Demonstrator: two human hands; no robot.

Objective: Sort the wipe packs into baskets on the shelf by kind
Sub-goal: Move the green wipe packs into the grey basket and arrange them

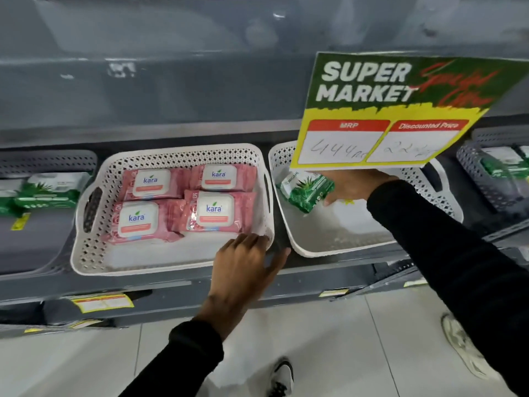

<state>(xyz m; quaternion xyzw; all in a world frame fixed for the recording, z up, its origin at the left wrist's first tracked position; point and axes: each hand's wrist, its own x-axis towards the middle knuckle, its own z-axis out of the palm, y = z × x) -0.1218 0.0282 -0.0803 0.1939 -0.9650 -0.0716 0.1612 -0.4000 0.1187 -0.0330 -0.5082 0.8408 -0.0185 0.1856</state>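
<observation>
A white perforated basket (91, 253) on the grey shelf holds several pink Kara wipe packs (211, 212). My left hand (246, 267) rests on this basket's front right corner, fingers spread, holding nothing. To its right stands a second white basket (315, 245). Inside it, near the back left, my right hand (352, 186) grips a green Origami wipe pack (306, 190), tilted just above the basket floor. A price sign hides the back of this basket.
A green and yellow "Super Market" price sign (386, 110) hangs over the right basket. Grey baskets with green wipe packs sit at the far left (43, 193) and far right (498, 167). Below the shelf lie a tiled floor and my shoes (282, 376).
</observation>
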